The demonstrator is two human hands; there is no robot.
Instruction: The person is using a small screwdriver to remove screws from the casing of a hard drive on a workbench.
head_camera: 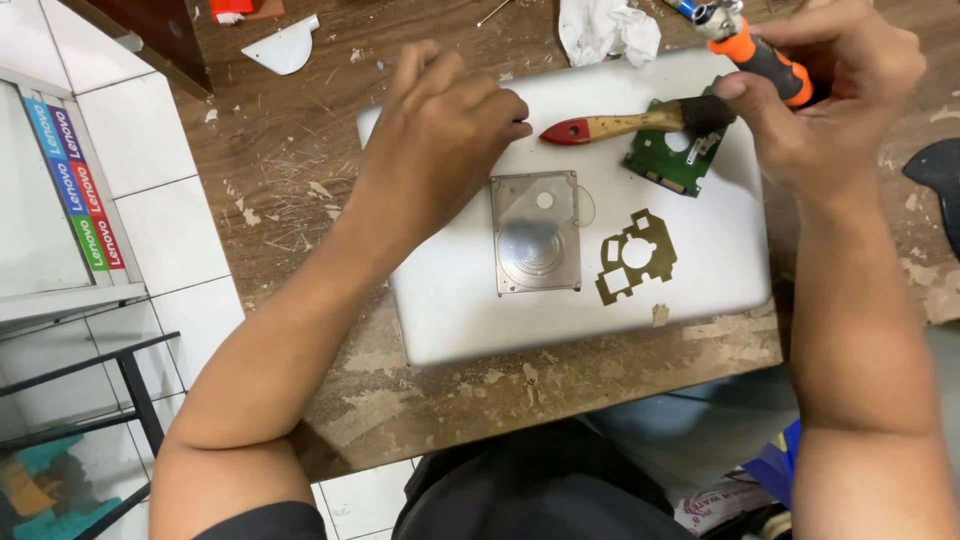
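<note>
A closed silver laptop [720,260] lies on a worn wooden table [300,190]. On its lid rest a bare metal hard drive case [536,232], a flat gold-coloured cut-out gasket [634,256] and a green circuit board [676,156]. My left hand [440,140] hovers over the lid's far left part, fingers curled, and I cannot tell if it grips anything. My right hand [820,90] holds an orange-and-black screwdriver [762,55] and pinches the dark bristle end of a wooden brush with a red tip [615,125] above the circuit board.
A crumpled white cloth [608,28] lies beyond the laptop. A white plastic shard [286,46] sits at the far left of the table. White floor tiles, a black metal frame [130,375] and a glass cabinet [50,190] stand left. A dark object [938,180] lies at the right edge.
</note>
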